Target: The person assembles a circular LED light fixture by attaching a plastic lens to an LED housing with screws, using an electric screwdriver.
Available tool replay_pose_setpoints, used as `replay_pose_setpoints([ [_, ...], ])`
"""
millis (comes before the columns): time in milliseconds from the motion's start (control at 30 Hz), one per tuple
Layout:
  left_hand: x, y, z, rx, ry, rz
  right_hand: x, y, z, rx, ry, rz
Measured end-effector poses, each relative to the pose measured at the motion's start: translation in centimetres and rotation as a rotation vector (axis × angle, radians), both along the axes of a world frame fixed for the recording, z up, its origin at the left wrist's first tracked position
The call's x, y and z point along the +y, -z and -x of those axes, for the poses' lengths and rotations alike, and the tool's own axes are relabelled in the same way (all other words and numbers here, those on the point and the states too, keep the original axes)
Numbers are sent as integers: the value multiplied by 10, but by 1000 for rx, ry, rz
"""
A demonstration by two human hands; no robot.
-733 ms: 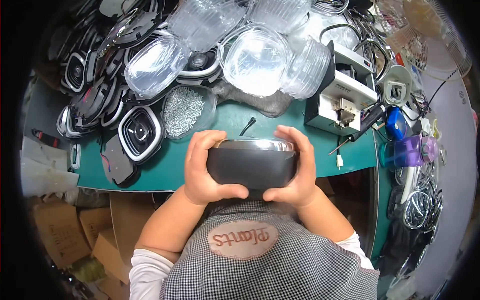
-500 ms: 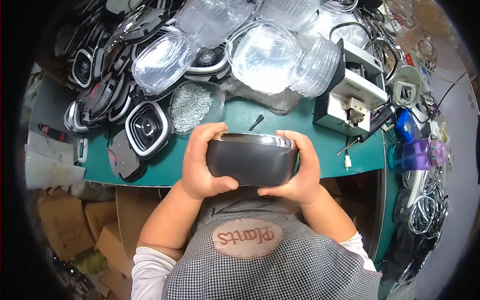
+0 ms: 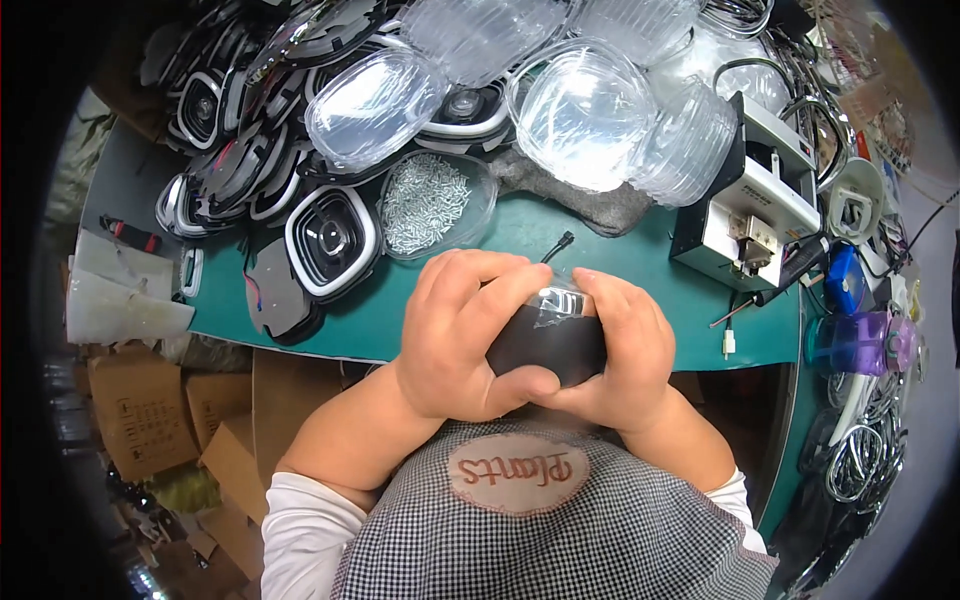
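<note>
On the green tabletop (image 3: 365,325): a clear dish (image 3: 483,203) of screws (image 3: 425,205), a grey cloth (image 3: 600,208), a boxy white device (image 3: 768,203).

lettering noted: apron (image 3: 600,540), oval patch (image 3: 519,497): one word in red-brown script, upside down in view. carton (image 3: 140,415), lower left: rows of dark print, too small to read. white device (image 3: 785,205): tiny dark print, illegible.

One left hand (image 3: 455,335), one right hand (image 3: 635,345), one dark housing (image 3: 552,348), one screw tub (image 3: 482,208), one purple bottle (image 3: 866,343) are counted.
</note>
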State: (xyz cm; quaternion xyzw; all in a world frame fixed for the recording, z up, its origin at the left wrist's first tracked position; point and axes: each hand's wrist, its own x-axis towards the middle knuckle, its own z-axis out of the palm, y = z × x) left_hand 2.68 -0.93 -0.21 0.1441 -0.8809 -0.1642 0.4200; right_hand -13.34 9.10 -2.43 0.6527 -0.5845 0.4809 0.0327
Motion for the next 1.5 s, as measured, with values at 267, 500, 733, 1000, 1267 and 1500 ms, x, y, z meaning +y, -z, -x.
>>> replay_pose_setpoints([
  [267, -6, -2, -10, 4, -24, -152, -8, -3, 4, -71, -136, -63],
  [500, -19, 27, -39, 100, -62, -385, -6, 29, 6, -353, -276, -208],
  [733, -21, 25, -44, 22, 32, -260, -8, 30, 4, -388, -267, -223],
  [1000, -24, 8, -48, -78, 85, -597, 5, 29, 7, -1099, -345, -278],
  [1267, -10, 19, -92, 71, 166, -1003, 9, 3, -10, -699, -402, -315],
  [1500, 34, 23, -150, 94, -39, -815, -5, -15, -54, -132, -530, -96],
])
